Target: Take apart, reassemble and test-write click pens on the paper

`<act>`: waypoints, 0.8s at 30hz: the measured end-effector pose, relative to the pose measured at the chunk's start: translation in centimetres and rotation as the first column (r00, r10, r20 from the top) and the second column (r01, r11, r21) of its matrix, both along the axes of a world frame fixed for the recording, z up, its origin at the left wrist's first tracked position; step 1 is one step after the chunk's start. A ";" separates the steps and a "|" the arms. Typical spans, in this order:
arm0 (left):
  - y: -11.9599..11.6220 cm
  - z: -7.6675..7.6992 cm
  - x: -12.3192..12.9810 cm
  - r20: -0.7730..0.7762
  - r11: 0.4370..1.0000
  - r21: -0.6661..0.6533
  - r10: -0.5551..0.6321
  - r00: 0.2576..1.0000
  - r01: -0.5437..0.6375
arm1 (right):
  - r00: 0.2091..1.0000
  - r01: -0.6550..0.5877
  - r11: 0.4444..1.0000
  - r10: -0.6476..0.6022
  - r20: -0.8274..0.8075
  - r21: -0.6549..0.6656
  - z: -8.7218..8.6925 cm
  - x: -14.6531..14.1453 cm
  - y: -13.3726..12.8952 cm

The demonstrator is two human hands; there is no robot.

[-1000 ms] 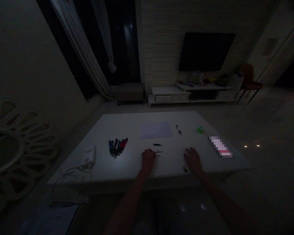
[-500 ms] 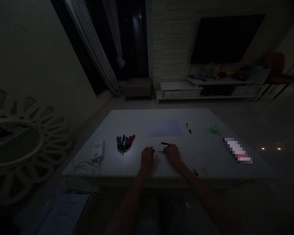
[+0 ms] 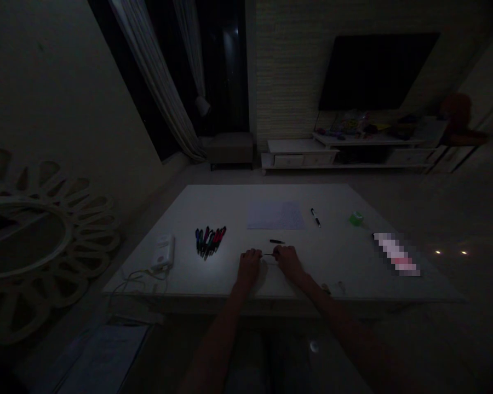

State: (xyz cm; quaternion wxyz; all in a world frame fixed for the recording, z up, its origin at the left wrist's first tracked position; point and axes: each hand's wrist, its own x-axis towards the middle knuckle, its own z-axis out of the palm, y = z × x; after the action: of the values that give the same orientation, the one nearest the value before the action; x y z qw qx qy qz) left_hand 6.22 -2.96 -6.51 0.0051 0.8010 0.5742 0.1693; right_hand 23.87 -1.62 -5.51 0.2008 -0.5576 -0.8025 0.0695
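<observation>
Fingers (image 3: 255, 255) of both hands curl downward and draw together on the white table (image 3: 230, 200), not spread, their tips turned toward each other. The left hand (image 3: 250, 268) sits just left of the right hand (image 3: 288, 261), with a narrow gap between them. Across that gap lies a thin dark rod (image 3: 268, 254), its left end near the left fingertips and its right end running in under the right fingers. The light is too dim to tell whether either hand pinches it or it only lies there. Just beyond the right hand, not touching it, rests a short black pen part (image 3: 276, 241). Farther off, a black-and-white pen (image 3: 315, 217) lies just right of a pale sheet of paper (image 3: 275, 215). Left of the hands, coloured pens (image 3: 209, 242) lie bunched side by side, and nearer the left edge sits a white plug-in device (image 3: 162, 252) with a white cable (image 3: 139, 279) trailing off the table. To the right are a green roll of tape (image 3: 356, 219) and a long pixelated package (image 3: 395, 253). Two small items (image 3: 332, 288) near the near edge are too small to tell.
</observation>
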 end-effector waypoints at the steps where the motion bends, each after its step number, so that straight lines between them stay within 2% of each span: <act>1: 0.0 0.0 0.0 -0.002 1.000 0.004 -0.008 1.000 0.008 | 1.000 -0.005 1.000 0.005 0.001 0.008 0.2 -0.1 -0.1; 7: 0.0 -0.3 0.0 -0.009 1.000 0.019 0.014 1.000 -0.014 | 1.000 0.014 0.999 -0.014 0.005 0.040 1.1 0.1 -0.7; 13: -0.2 0.0 0.1 -0.008 0.999 0.010 0.035 0.999 -0.034 | 0.999 0.038 0.999 -0.038 -0.032 0.018 0.9 0.5 -0.8; 20: -0.3 0.0 0.2 -0.064 0.998 0.026 -0.061 0.996 0.063 | 0.996 -0.073 0.996 0.075 -0.048 0.043 1.3 -0.9 -0.6; 24: -0.2 -0.3 0.1 -0.072 0.998 0.019 -0.056 0.996 0.058 | 0.981 -0.127 0.992 0.123 -0.149 -0.021 1.8 -1.7 0.1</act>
State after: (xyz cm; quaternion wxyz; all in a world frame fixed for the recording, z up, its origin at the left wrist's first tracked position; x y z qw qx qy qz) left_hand 6.37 -3.19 -6.80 -0.0190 0.8226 0.5492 0.1462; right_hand 22.15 -1.49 -3.76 0.2463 -0.5025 -0.8176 0.1354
